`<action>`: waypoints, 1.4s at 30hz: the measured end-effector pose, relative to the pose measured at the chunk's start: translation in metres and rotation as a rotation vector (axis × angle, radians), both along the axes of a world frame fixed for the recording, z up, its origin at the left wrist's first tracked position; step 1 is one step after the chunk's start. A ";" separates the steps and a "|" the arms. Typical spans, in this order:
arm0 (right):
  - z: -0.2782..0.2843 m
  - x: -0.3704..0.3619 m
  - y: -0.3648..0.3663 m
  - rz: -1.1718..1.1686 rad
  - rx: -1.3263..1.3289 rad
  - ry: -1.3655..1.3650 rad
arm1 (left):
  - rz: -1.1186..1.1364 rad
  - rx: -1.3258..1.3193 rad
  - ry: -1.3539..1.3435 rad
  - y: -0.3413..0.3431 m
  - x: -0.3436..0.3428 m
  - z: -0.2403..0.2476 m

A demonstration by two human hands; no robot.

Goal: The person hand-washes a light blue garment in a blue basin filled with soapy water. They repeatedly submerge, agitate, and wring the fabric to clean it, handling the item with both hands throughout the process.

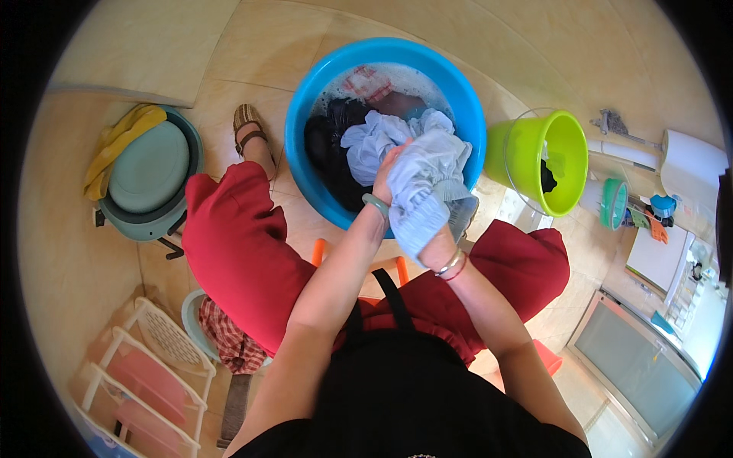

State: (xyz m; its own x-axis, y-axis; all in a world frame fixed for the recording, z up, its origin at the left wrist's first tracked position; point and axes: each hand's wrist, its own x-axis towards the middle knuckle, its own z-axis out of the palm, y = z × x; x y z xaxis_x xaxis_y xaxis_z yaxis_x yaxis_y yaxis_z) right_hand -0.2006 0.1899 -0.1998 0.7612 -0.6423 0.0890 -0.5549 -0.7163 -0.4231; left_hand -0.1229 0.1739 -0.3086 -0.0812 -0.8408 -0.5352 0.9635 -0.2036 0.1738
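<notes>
Pale blue garment (431, 172): thin, crinkled wet-looking cloth with a gathered band, bunched over the near half of the blue basin (296, 118), its near end draped above the rim. Left hand (392, 166) is against the cloth, fingers hidden behind it, can't tell how far closed. Right hand (437, 248) is mostly covered by the fabric, so can't tell its grip either. Basin is round, smooth plastic, holding foamy water (330, 88), black cloth (327, 149) on the left and a red-and-white patterned cloth (366, 82) at the far side.

Surface: beige tiled floor (267, 53), faint marbling, thin joints. Right of basin: lime-green bucket (500, 149), tapered, thin wire handle, something black inside. Left: round grey-green tub (149, 172) with a floppy yellow item (122, 149) over its edge. Near left: white rack (153, 305) with pink panels, next to a red checked cloth (229, 332) spilling from a pale tub (192, 313). Near right: framed cabinet door (634, 362), frosted-looking panel
</notes>
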 end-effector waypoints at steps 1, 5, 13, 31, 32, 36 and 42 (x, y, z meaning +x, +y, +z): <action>-0.004 0.002 0.004 -0.049 0.058 -0.021 | 0.067 0.017 0.165 -0.001 -0.007 -0.003; -0.010 -0.002 -0.017 -0.174 0.075 0.046 | 0.253 0.078 0.144 -0.001 -0.018 0.010; -0.069 -0.043 -0.055 -0.409 0.210 -0.219 | -0.027 0.413 -0.659 0.011 -0.038 0.038; -0.024 -0.123 -0.085 -0.320 0.032 0.092 | 0.300 0.503 -0.489 0.017 -0.005 0.002; -0.018 -0.126 -0.083 -0.298 -0.016 0.164 | 0.260 0.485 -0.700 0.023 -0.008 -0.002; 0.001 -0.134 -0.073 -0.289 -0.104 0.414 | -0.076 0.712 -1.129 0.017 -0.002 0.022; 0.017 -0.110 -0.073 -0.230 -0.085 0.546 | 0.192 0.556 -1.788 0.014 0.031 0.046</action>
State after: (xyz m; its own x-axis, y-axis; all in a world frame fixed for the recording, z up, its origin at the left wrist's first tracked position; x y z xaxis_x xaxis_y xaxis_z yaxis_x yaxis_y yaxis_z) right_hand -0.3110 0.1171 -0.1827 0.5533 -0.8041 -0.2175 -0.8211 -0.5704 0.0199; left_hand -0.0919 0.1879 -0.2625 0.8683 -0.4934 -0.0498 -0.2415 -0.5085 0.8265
